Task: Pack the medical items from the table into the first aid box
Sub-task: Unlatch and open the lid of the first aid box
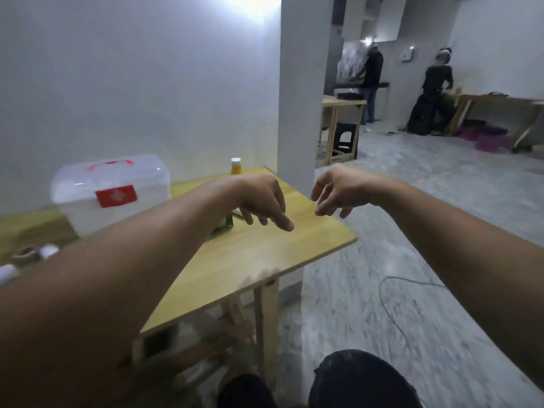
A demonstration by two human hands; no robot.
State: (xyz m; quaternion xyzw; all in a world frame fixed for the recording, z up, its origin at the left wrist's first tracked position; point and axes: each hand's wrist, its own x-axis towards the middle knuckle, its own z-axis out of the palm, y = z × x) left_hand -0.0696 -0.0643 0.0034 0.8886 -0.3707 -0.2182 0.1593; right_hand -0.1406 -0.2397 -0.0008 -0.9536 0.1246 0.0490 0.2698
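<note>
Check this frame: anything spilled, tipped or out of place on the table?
Nothing stands out. The first aid box sits closed and level on the table, the yellow bottle stands upright at the far edge, and both hands, left and right, hover empty. Motion blur hides detail in the small items at left.

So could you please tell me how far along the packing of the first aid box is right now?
Nothing looks packed yet. The first aid box sits on the table with its lid shut. Both the left hand and the right hand are empty, held above the table's edge. Still out: an orange bottle, a green bottle partly behind the left arm, and blurred small items at the left.
</note>
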